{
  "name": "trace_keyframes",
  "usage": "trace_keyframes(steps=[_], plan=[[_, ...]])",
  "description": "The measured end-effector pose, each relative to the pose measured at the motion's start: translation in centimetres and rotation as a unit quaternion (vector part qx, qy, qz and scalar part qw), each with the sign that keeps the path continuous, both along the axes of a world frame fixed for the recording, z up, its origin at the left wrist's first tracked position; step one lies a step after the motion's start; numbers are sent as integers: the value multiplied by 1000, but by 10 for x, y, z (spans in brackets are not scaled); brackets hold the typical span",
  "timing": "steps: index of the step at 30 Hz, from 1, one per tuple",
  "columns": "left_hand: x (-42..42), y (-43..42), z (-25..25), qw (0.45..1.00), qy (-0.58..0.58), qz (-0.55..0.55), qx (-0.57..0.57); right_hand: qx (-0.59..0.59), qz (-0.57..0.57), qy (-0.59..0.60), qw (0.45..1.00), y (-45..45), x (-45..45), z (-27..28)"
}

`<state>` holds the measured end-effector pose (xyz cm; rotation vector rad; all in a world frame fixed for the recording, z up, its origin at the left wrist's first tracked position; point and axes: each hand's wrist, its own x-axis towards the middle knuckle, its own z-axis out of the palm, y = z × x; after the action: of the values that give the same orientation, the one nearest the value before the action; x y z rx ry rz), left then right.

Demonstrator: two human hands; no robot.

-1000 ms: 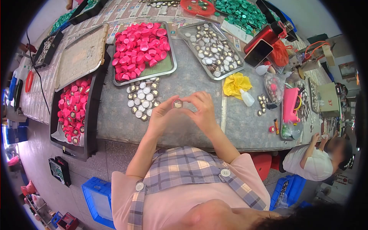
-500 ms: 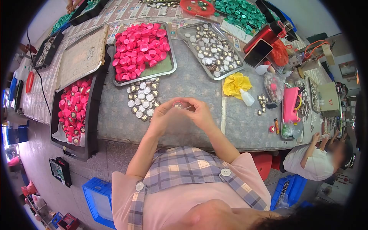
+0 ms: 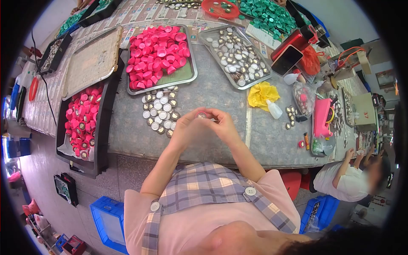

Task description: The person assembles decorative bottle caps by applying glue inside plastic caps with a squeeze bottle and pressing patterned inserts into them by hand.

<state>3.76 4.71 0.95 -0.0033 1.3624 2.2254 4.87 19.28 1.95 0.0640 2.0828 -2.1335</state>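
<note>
Both hands meet over the grey tabletop, fingers closed around a small pink cap [image 3: 201, 114] with a pale, shiny round face. My left hand [image 3: 187, 126] grips it from one side, my right hand [image 3: 222, 126] from the other; the fingers hide most of it. Just left of my left hand lies a loose cluster of round white-and-dark discs [image 3: 163, 108]. Beyond that, a metal tray [image 3: 193, 70] carries a heap of pink fluted caps [image 3: 155, 55]. A second metal tray [image 3: 207, 41] of similar discs stands at the back right.
A black crate [image 3: 102, 140] of pink caps with discs in them stands at the left, an upturned tray [image 3: 91, 59] above it. To the right are a yellow cloth [image 3: 262, 94], a white squeeze bottle [image 3: 274, 109], a phone [image 3: 287, 59] and a red flask [image 3: 293, 43]. Another person [image 3: 346, 180] sits far right.
My hands stay together around the pink cap, with only a slight shift of the fingers. The surrounding things appear unmoved, apart from a small shift of the camera.
</note>
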Motion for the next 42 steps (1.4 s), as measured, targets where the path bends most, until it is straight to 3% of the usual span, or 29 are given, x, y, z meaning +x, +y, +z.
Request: trace_keyframes(steps=[1,4,7,11,13,16,19,25,28,31,36,37,38,39,40,41,42], plan=[[-2,3,-4,998,24,3,-60,-61,-2,-10,998,2,-2,-10],[-17,15,-27,990,91,-46,-101,-114,-12,-77,990,16,-7,-32],[-24,40,-35,998,34,-55,-12,-73,-66,-83,992,28,-5,-32],[-34,63,-54,992,40,-116,-8,-84,-89,-85,989,44,-1,-40],[-31,62,-44,995,27,-93,-8,-83,-82,-82,990,48,0,-43],[-32,60,-48,988,-9,-143,53,-92,-97,-99,986,50,1,-42],[-29,53,-38,989,3,-146,23,-101,-90,-106,985,50,-1,-41],[-28,53,-32,991,37,-132,1,-108,-86,-93,986,46,0,-33],[-22,47,-22,988,92,-122,-25,-189,-80,-126,971,41,2,-26],[-18,47,-32,977,157,-90,-116,-147,-77,-102,981,39,-4,-34],[-16,-2,-18,989,125,-3,-74,-82,30,-49,995,4,-17,-19],[-20,-24,-6,982,131,29,-133,-90,42,-40,994,-4,-22,-12],[-32,-53,8,942,143,46,-301,-90,30,-40,995,-6,-30,-11],[-31,-78,16,968,79,230,-65,-58,15,-7,998,-7,-39,-12],[-39,-110,21,932,144,314,112,-26,2,25,999,-6,-49,-14],[-46,-144,32,895,136,365,218,15,-7,47,999,-4,-64,-20],[-46,-171,44,877,141,383,255,56,-15,70,996,-3,-80,-24]])
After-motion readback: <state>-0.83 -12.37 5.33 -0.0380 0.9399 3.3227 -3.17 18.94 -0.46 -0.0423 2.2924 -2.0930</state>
